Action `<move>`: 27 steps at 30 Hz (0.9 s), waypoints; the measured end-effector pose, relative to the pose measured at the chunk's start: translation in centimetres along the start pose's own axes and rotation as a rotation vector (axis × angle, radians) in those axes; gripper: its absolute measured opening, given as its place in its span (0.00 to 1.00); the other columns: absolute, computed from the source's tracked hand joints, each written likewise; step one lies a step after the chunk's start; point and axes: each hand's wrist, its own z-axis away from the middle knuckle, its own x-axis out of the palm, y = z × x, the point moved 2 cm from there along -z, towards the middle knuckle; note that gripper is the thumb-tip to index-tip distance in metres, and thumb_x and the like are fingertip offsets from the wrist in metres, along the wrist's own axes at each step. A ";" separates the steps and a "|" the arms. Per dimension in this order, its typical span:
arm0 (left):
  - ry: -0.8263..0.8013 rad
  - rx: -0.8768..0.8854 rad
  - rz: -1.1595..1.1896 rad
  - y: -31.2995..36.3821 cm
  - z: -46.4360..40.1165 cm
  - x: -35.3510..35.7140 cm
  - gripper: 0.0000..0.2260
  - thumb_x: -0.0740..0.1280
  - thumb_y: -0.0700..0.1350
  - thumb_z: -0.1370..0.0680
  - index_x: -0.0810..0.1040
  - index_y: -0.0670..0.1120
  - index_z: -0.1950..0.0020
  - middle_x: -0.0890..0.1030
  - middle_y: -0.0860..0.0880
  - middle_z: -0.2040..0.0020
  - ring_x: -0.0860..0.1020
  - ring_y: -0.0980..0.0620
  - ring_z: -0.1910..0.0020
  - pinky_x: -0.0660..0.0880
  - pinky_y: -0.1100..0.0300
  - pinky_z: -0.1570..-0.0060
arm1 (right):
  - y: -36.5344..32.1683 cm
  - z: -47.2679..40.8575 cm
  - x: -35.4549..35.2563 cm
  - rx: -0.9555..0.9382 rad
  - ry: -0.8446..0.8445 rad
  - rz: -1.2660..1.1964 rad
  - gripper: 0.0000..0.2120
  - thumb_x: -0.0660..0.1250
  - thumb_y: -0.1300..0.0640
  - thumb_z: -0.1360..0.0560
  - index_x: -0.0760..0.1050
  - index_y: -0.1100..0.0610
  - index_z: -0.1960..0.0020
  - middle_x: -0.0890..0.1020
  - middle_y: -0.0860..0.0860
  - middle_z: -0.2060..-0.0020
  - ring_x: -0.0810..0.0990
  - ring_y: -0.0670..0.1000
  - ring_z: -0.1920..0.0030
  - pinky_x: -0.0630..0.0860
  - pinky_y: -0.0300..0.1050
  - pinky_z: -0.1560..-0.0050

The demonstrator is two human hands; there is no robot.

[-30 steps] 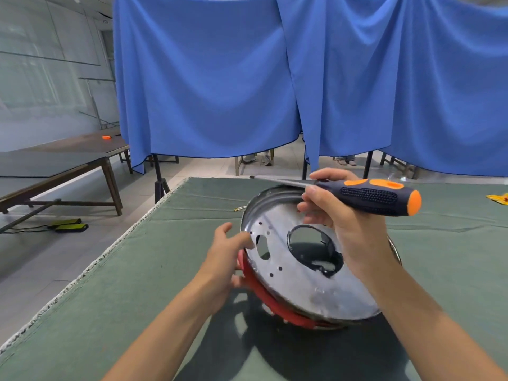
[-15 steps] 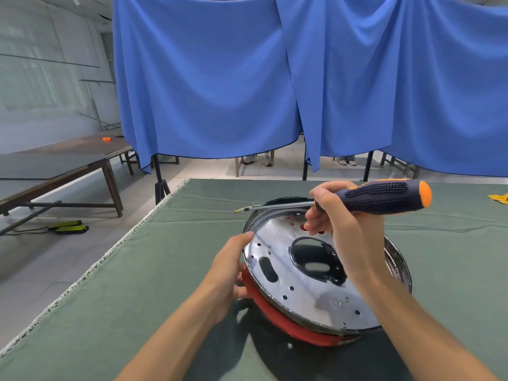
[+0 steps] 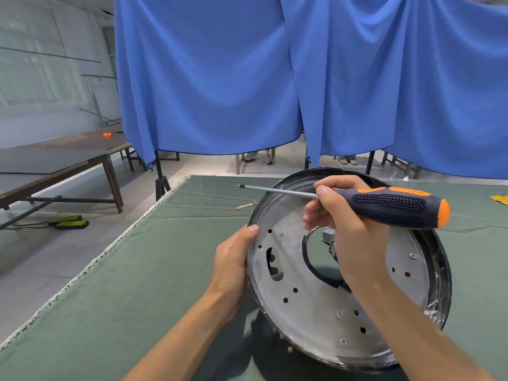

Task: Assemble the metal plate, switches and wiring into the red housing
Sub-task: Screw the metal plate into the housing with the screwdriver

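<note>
Metal plate (image 3: 316, 306), round, perforated: left hand (image 3: 233, 265) grips rim; right hand (image 3: 349, 229) grips screwdriver (image 3: 390, 206).

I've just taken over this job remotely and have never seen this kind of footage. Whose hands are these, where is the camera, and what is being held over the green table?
There is no machine: a person works bare-handed, filmed by a camera on their head looking forward and down. The left hand grips the left rim of a round metal plate, tilted up from the green-covered table. The right hand holds a screwdriver with a black and orange handle, its shaft pointing left above the plate. A small gold-coloured part lies on the cloth behind. Blue curtains hang beyond.
</note>
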 end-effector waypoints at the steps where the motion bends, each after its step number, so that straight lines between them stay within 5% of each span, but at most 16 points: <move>1: -0.005 0.005 0.005 0.0 0.0 0.0 0.16 0.61 0.49 0.22 0.80 0.37 0.50 0.84 0.38 0.53 0.82 0.44 0.56 0.79 0.49 0.53 | 0.0 0.0 0.0 -0.002 -0.001 0.004 0.06 0.66 0.60 0.28 0.76 0.62 0.56 0.80 0.54 0.71 0.80 0.53 0.71 0.77 0.43 0.69; 4: -0.001 0.010 0.026 0.0 0.0 -0.1 0.16 0.61 0.49 0.22 0.80 0.37 0.50 0.84 0.38 0.53 0.82 0.44 0.56 0.78 0.47 0.52 | 0.1 0.1 0.1 -0.004 0.002 0.017 0.05 0.66 0.60 0.29 0.77 0.62 0.56 0.80 0.54 0.71 0.80 0.53 0.71 0.77 0.43 0.69; 8: 0.071 -0.041 0.065 -0.9 -0.7 -0.6 0.15 0.63 0.51 0.22 0.82 0.41 0.56 0.84 0.44 0.63 0.81 0.50 0.67 0.77 0.60 0.67 | 0.1 0.4 0.2 0.006 0.016 0.019 0.05 0.66 0.60 0.29 0.76 0.63 0.56 0.79 0.54 0.72 0.78 0.53 0.73 0.77 0.44 0.70; 16: 0.273 -0.153 0.164 -2.3 -2.0 -2.7 0.19 0.64 0.60 0.25 0.84 0.45 0.53 0.85 0.44 0.55 0.84 0.46 0.56 0.77 0.53 0.54 | -1.1 0.6 0.8 -0.096 0.095 0.138 0.06 0.67 0.49 0.32 0.72 0.47 0.66 0.74 0.51 0.76 0.73 0.49 0.76 0.69 0.41 0.73; 21: 0.291 -0.089 0.121 -2.4 -2.0 -2.7 0.19 0.64 0.64 0.27 0.85 0.51 0.57 0.86 0.46 0.56 0.83 0.45 0.53 0.77 0.48 0.47 | -0.9 0.9 1.1 -0.110 0.080 0.212 0.07 0.66 0.48 0.33 0.71 0.46 0.68 0.74 0.46 0.77 0.72 0.47 0.75 0.70 0.38 0.72; 27: 0.301 -0.042 0.119 -2.2 -1.9 -2.4 0.17 0.63 0.62 0.25 0.85 0.53 0.57 0.86 0.47 0.57 0.84 0.48 0.55 0.77 0.52 0.52 | -0.9 0.9 0.8 -0.073 0.117 0.226 0.10 0.64 0.47 0.35 0.69 0.50 0.70 0.71 0.49 0.78 0.70 0.50 0.75 0.69 0.42 0.73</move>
